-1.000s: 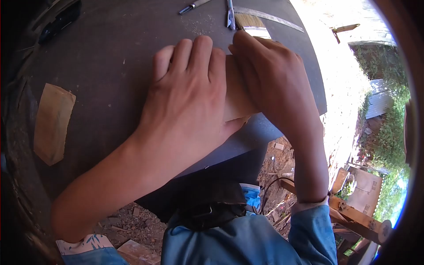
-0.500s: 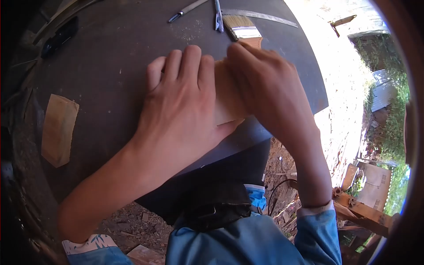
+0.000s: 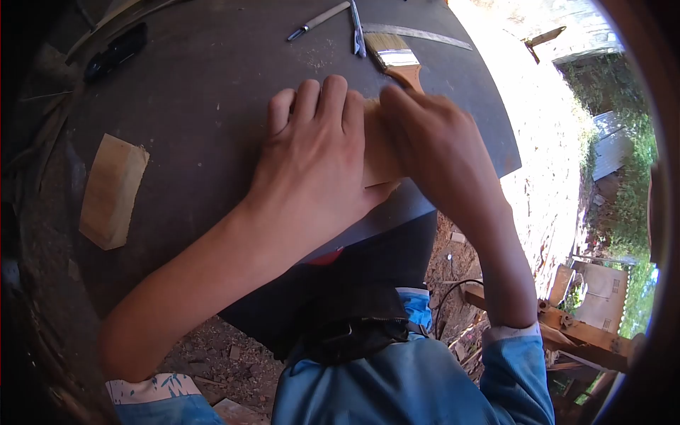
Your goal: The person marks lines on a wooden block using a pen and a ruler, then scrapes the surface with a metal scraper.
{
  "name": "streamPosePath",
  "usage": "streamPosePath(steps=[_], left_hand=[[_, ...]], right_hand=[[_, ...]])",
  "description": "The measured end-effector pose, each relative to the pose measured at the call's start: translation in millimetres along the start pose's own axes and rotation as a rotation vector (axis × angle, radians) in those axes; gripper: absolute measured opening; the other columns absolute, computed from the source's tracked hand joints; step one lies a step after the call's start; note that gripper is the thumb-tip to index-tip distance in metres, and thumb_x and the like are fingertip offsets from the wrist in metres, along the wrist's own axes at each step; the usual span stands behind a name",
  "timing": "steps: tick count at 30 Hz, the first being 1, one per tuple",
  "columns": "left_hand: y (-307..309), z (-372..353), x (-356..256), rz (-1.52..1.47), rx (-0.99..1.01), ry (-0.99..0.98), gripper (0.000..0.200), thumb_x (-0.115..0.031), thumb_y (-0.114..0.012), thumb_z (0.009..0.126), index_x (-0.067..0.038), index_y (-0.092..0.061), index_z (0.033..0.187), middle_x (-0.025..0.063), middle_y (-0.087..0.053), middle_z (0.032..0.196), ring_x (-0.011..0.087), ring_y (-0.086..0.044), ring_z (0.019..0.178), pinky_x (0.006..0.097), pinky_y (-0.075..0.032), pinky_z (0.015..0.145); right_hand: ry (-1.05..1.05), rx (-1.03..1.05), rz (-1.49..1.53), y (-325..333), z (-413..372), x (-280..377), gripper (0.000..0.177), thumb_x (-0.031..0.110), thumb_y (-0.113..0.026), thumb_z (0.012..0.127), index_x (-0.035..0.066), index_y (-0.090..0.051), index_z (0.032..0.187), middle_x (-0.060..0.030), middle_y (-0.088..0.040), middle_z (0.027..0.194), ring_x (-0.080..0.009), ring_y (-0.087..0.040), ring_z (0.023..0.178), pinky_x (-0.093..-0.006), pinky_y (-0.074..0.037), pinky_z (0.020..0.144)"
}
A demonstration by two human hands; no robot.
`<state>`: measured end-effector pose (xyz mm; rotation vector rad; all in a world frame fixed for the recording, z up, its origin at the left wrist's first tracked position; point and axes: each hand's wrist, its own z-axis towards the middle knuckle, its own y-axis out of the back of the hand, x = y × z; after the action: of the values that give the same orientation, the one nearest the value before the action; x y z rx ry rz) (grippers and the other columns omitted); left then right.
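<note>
A pale wooden block [image 3: 380, 152] lies on the dark table under both hands. My left hand [image 3: 315, 134] is closed over its left part, with the thumb along the near edge and the fingers curled down at the far side. My right hand [image 3: 432, 134] is closed in a fist over the block's right part, slightly blurred. Its fingertips are hidden, so I cannot make out what is in it. Just beyond that hand is a flat paintbrush [image 3: 394, 60] with light bristles and a wooden handle.
A second wooden block [image 3: 112, 191] sits at the left of the dark table [image 3: 205, 92]. Toward the far side lie a thin-handled tool [image 3: 319, 20], a slim metallic item [image 3: 358, 32] and a metal ruler [image 3: 421, 34]. A black object [image 3: 117, 53] is at the far left.
The view has shifted a little, so things at the left appear further right. More of the paintbrush handle shows beyond my right hand. My left hand keeps its hold on the block.
</note>
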<state>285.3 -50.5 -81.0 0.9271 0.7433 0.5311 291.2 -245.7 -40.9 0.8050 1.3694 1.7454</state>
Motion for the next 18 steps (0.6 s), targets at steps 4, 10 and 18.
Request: streamPosePath(steps=[4,10,18], left_hand=[[-4.7,-2.8,-2.5,-0.014,-0.036,-0.005,0.079,-0.049,-0.090,0.080,0.005,-0.060,0.128,0.0148,-0.055,0.122,0.0296,-0.054,0.121,0.0462,-0.037,0.109],[-4.1,0.6,-1.5,-0.066,0.022,0.008,0.092,-0.051,-0.096,0.074,0.000,-0.050,0.137,0.0159,-0.052,0.127,0.0339,-0.052,0.127,0.0534,-0.032,0.114],[-3.1,0.6,-3.1,-0.065,0.057,0.012,0.097,-0.054,-0.095,0.075,0.001,-0.049,0.141,0.0161,-0.051,0.128,0.0345,-0.050,0.125,0.0531,-0.031,0.114]], right_hand=[[-0.062,0.108,-0.018,17.1,-21.7,17.1,0.032,0.005,-0.075,0.086,0.005,-0.061,0.115,-0.0138,-0.072,0.090,-0.0350,-0.077,0.095,-0.0454,-0.062,0.086],[-0.009,-0.028,0.101,-2.0,6.0,-4.6,0.018,0.008,-0.073,0.094,0.006,-0.056,0.100,-0.0168,-0.066,0.090,-0.0377,-0.071,0.087,-0.0479,-0.056,0.077],[-0.078,0.012,0.104,6.2,-17.7,4.2,0.017,0.008,-0.070,0.094,0.005,-0.056,0.104,-0.0160,-0.067,0.091,-0.0416,-0.069,0.088,-0.0497,-0.055,0.080]])
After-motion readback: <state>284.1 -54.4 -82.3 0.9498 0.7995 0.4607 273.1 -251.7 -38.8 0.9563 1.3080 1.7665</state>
